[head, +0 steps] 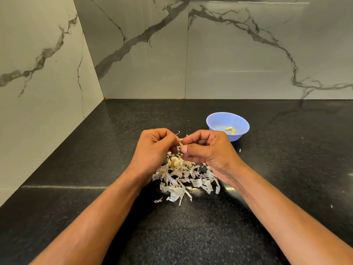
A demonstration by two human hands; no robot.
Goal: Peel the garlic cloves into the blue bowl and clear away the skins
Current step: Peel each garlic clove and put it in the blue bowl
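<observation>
Just above the middle of the frame, the left hand [154, 148] and the right hand [206, 148] meet fingertip to fingertip over a black speckled countertop [267, 188]. Between them is a garlic clove [180, 144], only a pale sliver of it showing. The fingers of both hands are curled in and pinch it, the left from the left side, the right with thumb and forefinger from the right.

Directly below the hands, at the centre of the frame, lies a loose heap of papery garlic skins [183, 180] (whitish, some with a purple tinge), with a stub of the bulb's root end among them near the top of the heap.

The blue bowl [227, 125] stands right of centre, just beyond the right hand, with two peeled cloves [231, 130] in its bottom. Grey-veined marble wall tiles [229, 54] fill the upper half.
</observation>
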